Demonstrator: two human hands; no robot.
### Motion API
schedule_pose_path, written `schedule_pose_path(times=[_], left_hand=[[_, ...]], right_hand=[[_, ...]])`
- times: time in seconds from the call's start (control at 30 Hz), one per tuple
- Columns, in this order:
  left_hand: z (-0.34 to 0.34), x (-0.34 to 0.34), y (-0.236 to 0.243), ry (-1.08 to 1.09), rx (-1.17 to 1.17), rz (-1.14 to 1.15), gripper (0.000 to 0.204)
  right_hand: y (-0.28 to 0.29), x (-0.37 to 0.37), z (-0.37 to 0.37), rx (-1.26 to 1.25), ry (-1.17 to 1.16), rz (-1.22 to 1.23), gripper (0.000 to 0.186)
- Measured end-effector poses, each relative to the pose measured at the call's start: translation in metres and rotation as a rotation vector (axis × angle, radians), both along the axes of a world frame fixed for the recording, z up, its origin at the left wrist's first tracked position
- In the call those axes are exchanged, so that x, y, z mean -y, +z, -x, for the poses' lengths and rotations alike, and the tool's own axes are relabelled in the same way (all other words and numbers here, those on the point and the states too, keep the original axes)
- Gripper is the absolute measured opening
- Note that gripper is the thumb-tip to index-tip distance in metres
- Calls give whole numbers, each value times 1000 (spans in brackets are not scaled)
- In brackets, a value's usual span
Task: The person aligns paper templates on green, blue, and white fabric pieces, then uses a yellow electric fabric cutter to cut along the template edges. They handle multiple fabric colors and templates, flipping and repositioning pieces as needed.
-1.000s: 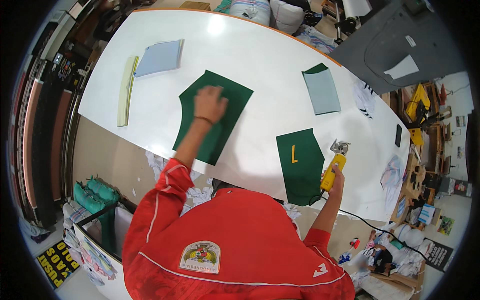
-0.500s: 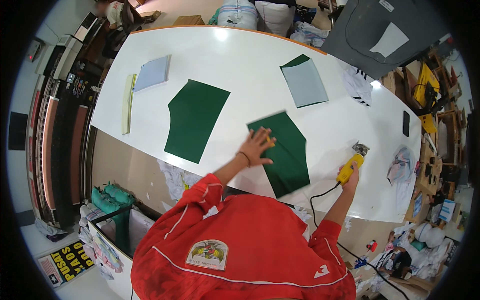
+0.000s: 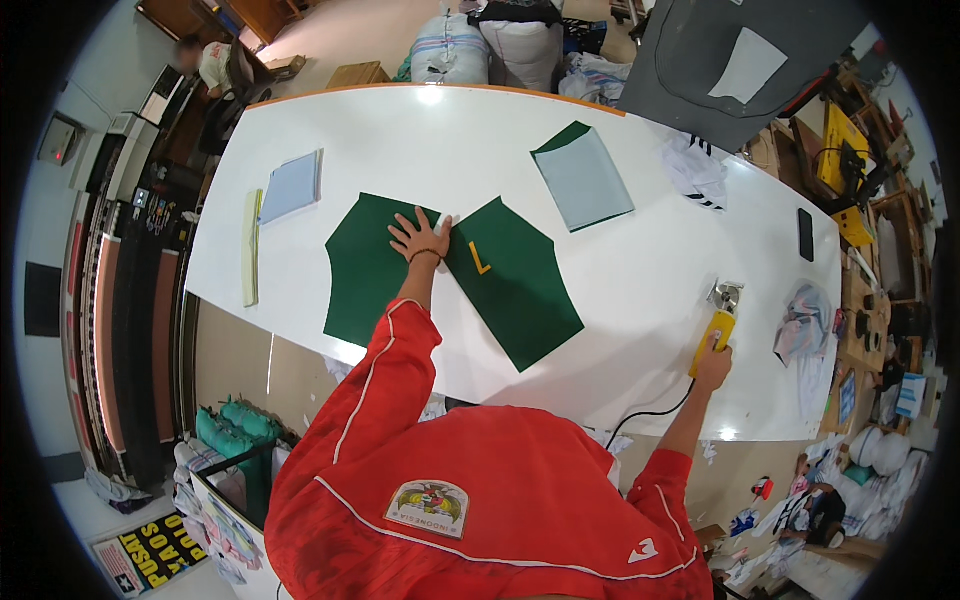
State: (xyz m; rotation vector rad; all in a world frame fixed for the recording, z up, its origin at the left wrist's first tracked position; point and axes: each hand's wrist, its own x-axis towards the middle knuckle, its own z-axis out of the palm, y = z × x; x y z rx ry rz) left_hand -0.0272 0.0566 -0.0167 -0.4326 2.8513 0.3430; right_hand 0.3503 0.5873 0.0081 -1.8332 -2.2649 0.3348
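My left hand (image 3: 420, 240) lies with fingers spread on the upper right part of a dark green fabric panel (image 3: 362, 270). Just to its right, a second green panel (image 3: 520, 290) lies flat at a slant, with a small yellow angled mark (image 3: 480, 258) on it. The upper corners of the two panels come close together by my left hand. Over at the right of the table, my right hand (image 3: 713, 367) grips the yellow body of a corded electric fabric cutter (image 3: 716, 335). Its metal head (image 3: 725, 295) points away from me, apart from the panels.
The white table (image 3: 640, 370) also bears pale blue folded pieces (image 3: 290, 187), a yellowish strip (image 3: 251, 247), a light blue sheet (image 3: 587, 180) over green cloth, white cloth (image 3: 694, 172), a phone (image 3: 805, 234) and crumpled fabric (image 3: 803, 325). A person (image 3: 213, 68) sits far left.
My left hand has moved left from the right green panel onto the left one. The right panel has shifted left, nearer the other. My right hand still grips the cutter.
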Motion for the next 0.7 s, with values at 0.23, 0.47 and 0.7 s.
schedule_pose_path(times=[0.23,0.47,0.7], left_hand=[[-3,-68,5,-818,-138,-256,85],[-133,-89,27,-979,-233,-421,71],[-224,23,40,-1273,-182,-524,64]], right_hand=[[1,146,61,-375,864,-122,48],[16,324,74,104,1298,293,66],[46,327,83,-182,1178,668,28]])
